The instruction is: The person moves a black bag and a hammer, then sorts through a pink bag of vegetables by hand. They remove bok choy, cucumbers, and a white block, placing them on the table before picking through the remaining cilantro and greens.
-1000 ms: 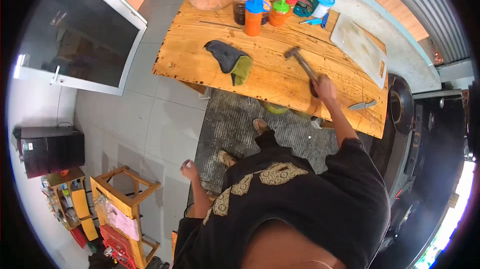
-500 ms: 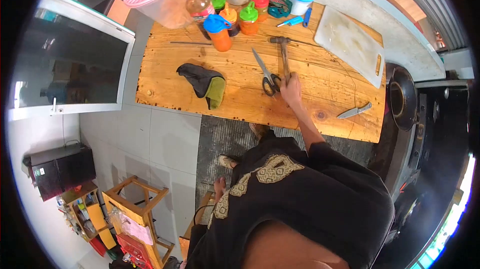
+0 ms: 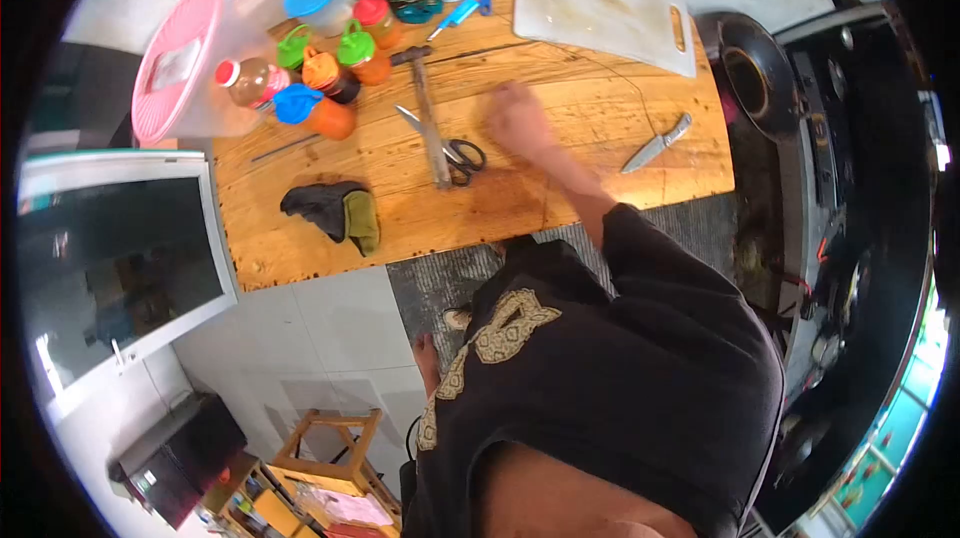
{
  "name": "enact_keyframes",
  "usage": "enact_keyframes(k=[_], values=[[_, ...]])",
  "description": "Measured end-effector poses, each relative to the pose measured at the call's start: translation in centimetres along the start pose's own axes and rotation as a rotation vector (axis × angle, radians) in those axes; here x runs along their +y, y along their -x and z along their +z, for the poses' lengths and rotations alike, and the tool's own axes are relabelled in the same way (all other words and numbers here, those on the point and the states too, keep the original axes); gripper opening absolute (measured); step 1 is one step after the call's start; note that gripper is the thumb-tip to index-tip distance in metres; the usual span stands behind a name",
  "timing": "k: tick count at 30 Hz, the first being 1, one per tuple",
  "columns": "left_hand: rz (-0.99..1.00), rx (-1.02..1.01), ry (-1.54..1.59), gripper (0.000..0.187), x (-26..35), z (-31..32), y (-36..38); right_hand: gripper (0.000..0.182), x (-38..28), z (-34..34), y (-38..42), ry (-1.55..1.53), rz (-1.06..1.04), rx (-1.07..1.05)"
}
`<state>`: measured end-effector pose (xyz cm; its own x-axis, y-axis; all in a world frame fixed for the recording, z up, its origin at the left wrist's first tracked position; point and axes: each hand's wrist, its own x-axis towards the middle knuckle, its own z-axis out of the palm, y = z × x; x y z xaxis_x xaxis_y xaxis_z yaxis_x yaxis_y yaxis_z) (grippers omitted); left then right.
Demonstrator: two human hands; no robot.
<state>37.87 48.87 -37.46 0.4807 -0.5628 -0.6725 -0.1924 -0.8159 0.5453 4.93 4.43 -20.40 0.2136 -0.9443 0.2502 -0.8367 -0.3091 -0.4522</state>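
Head view: the right hand (image 3: 518,120) is seen blurred above the wooden table (image 3: 560,188), apparently spread and holding nothing, though the blur leaves this uncertain. A hammer (image 3: 428,118) is laid on the boards just left of it, with scissors (image 3: 448,145) touching its handle. A knife (image 3: 655,143) is laid well to the right. The left hand is not shown.

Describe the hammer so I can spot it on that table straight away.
Start at the wooden table and find the cluster of coloured-lid bottles at its far left. The hammer lies just right of them, head toward the bottles, handle crossing the scissors. It is the long wooden-handled tool; the right hand hovers beside it.
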Motion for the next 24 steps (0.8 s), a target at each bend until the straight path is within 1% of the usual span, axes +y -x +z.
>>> enact_keyframes(k=[1,2,3,4,5,7,9,11,12,13,14,15,16,17,18,19,20,21,22,23,24], values=[[0.017,0.018,0.023,0.028,0.6,0.1,0.3,0.04,3.5,-2.9,0.8,0.059,0.053,-0.069],[0.006,0.004,-0.038,0.029,0.8,-0.2,0.4,0.041,8.1,-4.9,2.3,0.219,0.004,0.048],[-0.006,-0.01,-0.095,0.03,0.2,-0.3,0.4,0.04,13.4,-6.8,3.7,0.445,0.147,-0.164],[-0.019,-0.025,-0.15,0.031,-0.6,-0.2,0.6,0.044,16.8,-10.1,5.8,0.625,0.262,-0.245],[-0.024,-0.037,-0.218,0.032,-1.7,0.2,0.5,0.048,19.6,-13.6,7.3,0.514,0.438,-0.309],[-0.036,-0.062,-0.334,0.035,-3.9,1.0,0.3,0.046,21.9,-17.8,10.5,0.694,0.304,-0.433],[-0.059,-0.147,-0.398,0.038,-5.5,1.4,-0.4,0.039,22.4,-18.4,11.7,0.512,0.211,-0.417],[-0.056,-0.242,-0.423,0.041,-6.1,1.5,-1.3,0.032,22.6,-18.4,11.9,0.349,0.121,-0.439],[-0.057,-0.213,-0.367,0.043,-6.6,1.8,-2.2,0.029,22.5,-18.1,11.5,0.274,0.076,-0.471],[-0.077,-0.068,-0.271,0.042,-6.9,2.5,-3.4,0.026,22.3,-17.5,10.9,0.199,0.026,-0.507],[-0.102,0.08,-0.173,0.042,-7.3,3.0,-4.2,0.025,21.7,-16.2,10.5,0.172,0.091,-0.516],[-0.078,0.054,-0.15,0.041,-4.9,2.8,-3.7,0.024,20.7,-14.8,9.9,0.146,0.148,-0.529],[-0.063,0.035,-0.12,0.041,-0.6,1.8,-2.7,0.021,18.6,-13.8,9.0,-0.033,0.094,-0.463],[0.004,0.071,-0.207,0.041,1.4,1.1,-2.4,0.022,16.0,-12.2,7.8,-0.059,0.082,-0.4],[0.033,0.148,-0.123,0.04,3.6,1.0,-1.7,0.022,12.7,-10.6,6.4,-0.089,0.133,-0.379],[0.062,0.229,-0.039,0.039,3.5,1.6,-2.1,0.023,9.7,-9.0,5.1,-0.123,0.173,-0.37],[0.047,0.283,-0.073,0.035,5.1,1.1,-1.3,0.024,7.4,-7.2,3.9,-0.138,0.177,-0.366],[-0.014,0.201,0.117,0.033,4.6,0.8,-1.2,0.025,5.0,-5.3,2.9,-0.154,0.179,-0.367],[0.03,0.247,0.127,0.033,4.8,0.7,-0.3,0.026,2.7,-3.8,2.3,-0.17,0.179,-0.372],[-0.076,0.254,0.025,0.036,8.9,-1.5,2.8,0.03,2.9,-1.5,1.9,-0.22,0.096,-0.36],[-0.007,0.37,-0.046,0.042,7.2,-1.3,3.0,0.034,3.6,0.9,1.3,-0.278,0.022,-0.347]])
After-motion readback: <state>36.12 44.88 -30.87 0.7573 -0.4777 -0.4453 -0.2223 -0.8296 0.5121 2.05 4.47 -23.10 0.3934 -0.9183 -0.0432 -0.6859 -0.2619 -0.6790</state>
